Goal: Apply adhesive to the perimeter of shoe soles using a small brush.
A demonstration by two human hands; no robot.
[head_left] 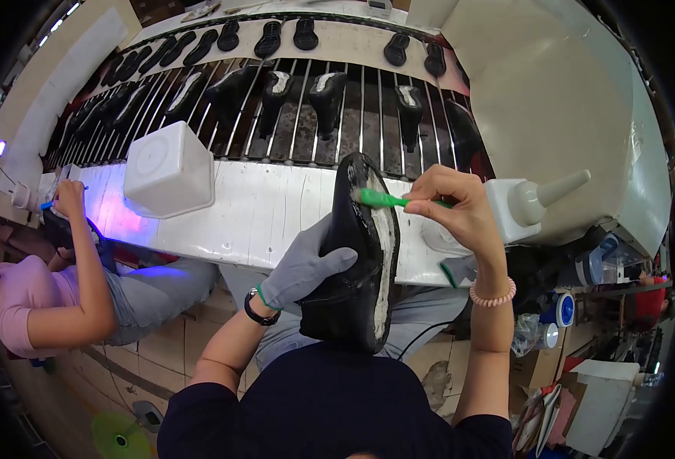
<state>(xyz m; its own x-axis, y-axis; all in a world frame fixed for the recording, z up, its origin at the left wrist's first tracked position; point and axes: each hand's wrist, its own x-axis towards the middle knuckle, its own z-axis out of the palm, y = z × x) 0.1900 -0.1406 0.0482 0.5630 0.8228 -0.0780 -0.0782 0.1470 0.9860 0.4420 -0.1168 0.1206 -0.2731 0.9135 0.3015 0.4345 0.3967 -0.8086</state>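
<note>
A black boot upper point(345, 287) is tilted over my lap with its pale underside turned to the right and its toe pointing away from me. My left hand point(304, 260), in a grey glove, is closed around the boot's side with the thumb across it. My bare right hand point(454, 203) pinches a green-handled brush point(382, 199). The brush head touches the edge of the underside near the toe; its bristles are mostly hidden there.
A white worktable point(261, 210) carries an upturned white tub point(167, 170) and a white spouted bottle point(517, 206). Beyond it, several boots lie on a roller conveyor point(362, 115), with black soles point(269, 38) on a belt behind. A co-worker point(62, 298) sits at the left.
</note>
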